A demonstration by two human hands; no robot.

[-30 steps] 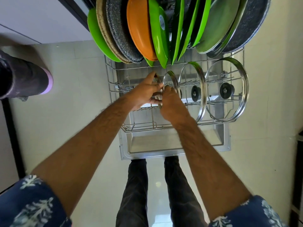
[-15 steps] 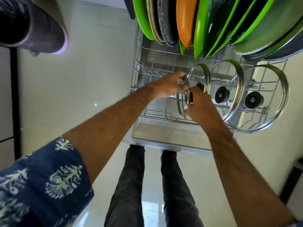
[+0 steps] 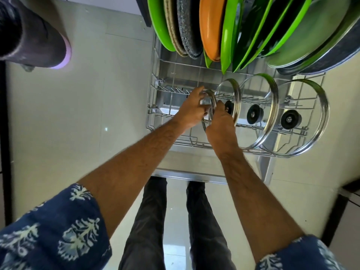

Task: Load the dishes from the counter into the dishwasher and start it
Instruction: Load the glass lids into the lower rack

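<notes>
While three lids (image 3: 255, 114) stood upright in the rack (image 3: 155, 112), both hands, left (image 3: 191, 112) and right (image 3: 221, 123), gripped a fourth lid (image 3: 211, 98).

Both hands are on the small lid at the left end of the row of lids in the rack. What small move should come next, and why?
Probably seat it and let go. The left hand and right hand both grip the small lid, held upright over the rack, left of three lids already standing on edge. Lowering its rim between the tines there, then releasing, would match the row.
</notes>
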